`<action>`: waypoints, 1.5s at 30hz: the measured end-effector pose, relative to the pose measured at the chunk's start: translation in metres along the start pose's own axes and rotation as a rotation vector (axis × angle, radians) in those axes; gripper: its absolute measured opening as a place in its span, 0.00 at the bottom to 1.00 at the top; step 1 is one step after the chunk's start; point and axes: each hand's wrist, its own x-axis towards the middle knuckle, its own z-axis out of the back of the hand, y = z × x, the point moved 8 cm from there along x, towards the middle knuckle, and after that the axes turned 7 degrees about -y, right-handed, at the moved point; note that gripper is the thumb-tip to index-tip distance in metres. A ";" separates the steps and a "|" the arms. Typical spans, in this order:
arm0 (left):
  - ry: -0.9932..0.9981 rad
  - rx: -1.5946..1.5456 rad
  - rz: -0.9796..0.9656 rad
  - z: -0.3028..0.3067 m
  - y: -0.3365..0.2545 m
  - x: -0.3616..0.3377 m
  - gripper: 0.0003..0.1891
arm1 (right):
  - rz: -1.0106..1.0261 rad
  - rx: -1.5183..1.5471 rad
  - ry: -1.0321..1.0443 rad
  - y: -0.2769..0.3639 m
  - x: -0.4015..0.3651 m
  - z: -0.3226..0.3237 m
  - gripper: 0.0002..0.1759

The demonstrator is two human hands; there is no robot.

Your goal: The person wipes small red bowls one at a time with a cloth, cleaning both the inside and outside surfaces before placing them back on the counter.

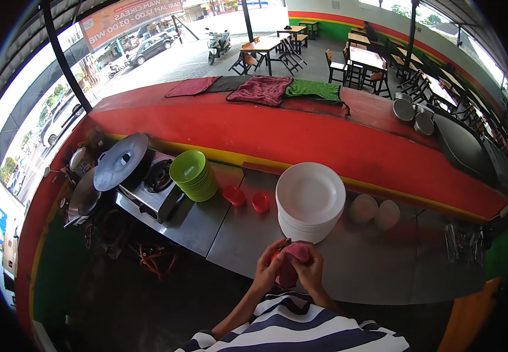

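Close to my body, at the counter's front edge, both hands are closed on a dark pink cloth [287, 274]. My left hand [268, 267] grips its left side, where a bit of something bright red shows between the fingers. My right hand [311, 267] holds the cloth's right side, with part of it bunched up on top. Just beyond my hands stands a tall stack of white plates [310, 196]. Two small red cups [261, 202] are left of the plates, and a stack of green bowls [194, 176] stands farther left.
A gas stove [155, 185], a large metal lid [122, 161] and a wok [84, 196] are at the left. Two pale bowls [387, 215] and wrapped cutlery [464, 243] lie to the right on the steel counter [359, 267]. Cloths [257, 91] hang over the red ledge [207, 123].
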 end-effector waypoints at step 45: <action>0.488 0.169 -0.197 -0.044 -0.076 -0.022 0.24 | -0.350 0.618 0.285 0.012 -0.072 -0.016 0.22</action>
